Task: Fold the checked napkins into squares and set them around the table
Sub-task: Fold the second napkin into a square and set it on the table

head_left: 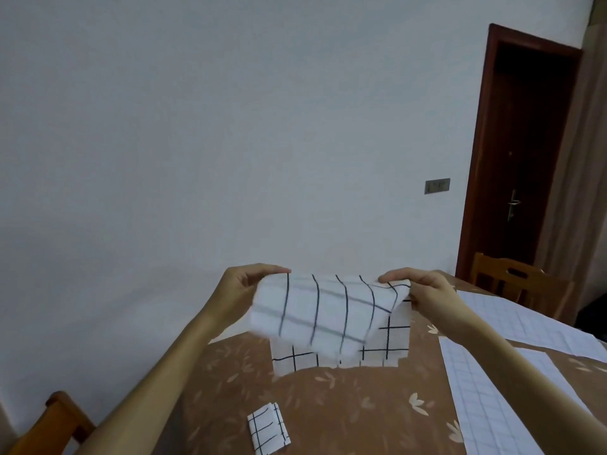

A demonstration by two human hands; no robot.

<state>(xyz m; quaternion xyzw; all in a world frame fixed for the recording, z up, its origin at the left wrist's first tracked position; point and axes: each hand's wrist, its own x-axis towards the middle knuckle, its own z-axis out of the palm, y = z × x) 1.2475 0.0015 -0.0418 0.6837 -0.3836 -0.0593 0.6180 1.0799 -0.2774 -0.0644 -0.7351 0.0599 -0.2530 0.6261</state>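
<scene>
Two bare hands held above the far half of a table under a brown cloth printed with pale leaves [345, 405]. Left hand [243, 284] pinching one upper corner of a white fabric napkin with dark checked lines [315, 310] between thumb and fingers. Right hand [417, 287] pinching the opposite upper corner likewise. Upper edge clear of the table and curling toward the camera. Lower part lying flat on the brown cloth, with its near edge roughly parallel to the table's near side. Lifted portion blurred.

Step in hand, by judgement: a first fold, far edge brought over onto near edge. For a clean result:
- Hold both corners level and taut, and lower them together.
- Match corner to corner and line to line, taking the printed grid as a guide.
- Let go, then press the crease flat with straight fingers, from the centre outward.

Likely fault: one corner landing ahead of the other, giving a skewed rectangle and no true square afterwards.

One small folded checked napkin [268, 429] already set on the cloth toward the near left, well apart from the one in hand. Pale sheets with a fine grid [486, 389] spread over the right side of the table.

No brand, label or legible writing anywhere. Grey wall plate [437, 186] beside a dark wooden door [525, 159], too small to read.
</scene>
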